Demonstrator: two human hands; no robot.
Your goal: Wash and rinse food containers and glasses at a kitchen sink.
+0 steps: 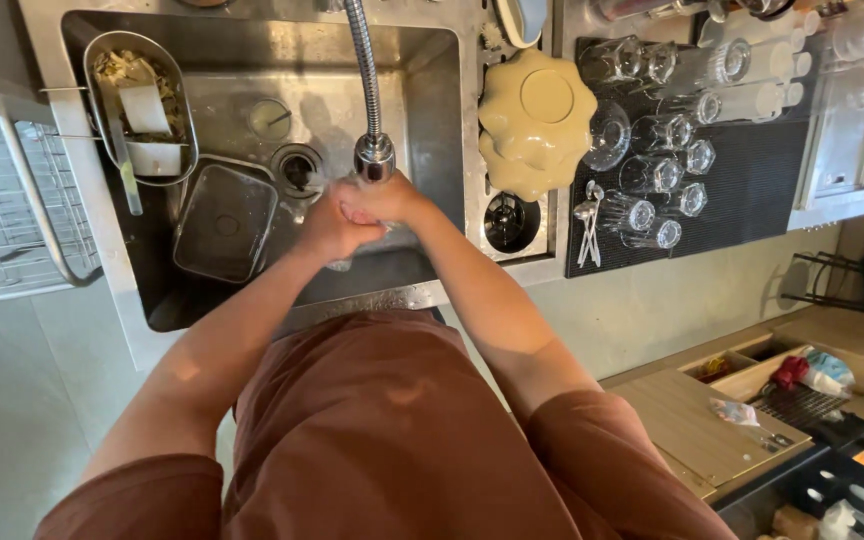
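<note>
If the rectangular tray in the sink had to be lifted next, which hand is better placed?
Probably the left hand. It lies on the tray's side of the sink, nearer to it. The right hand, clasped with it under the faucet head, would have to cross over.

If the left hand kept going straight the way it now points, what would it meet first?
The left hand points up-right and is already pressed against the right hand. Past that, the first thing in line is probably the faucet head just above, though depth there is unclear.
</note>
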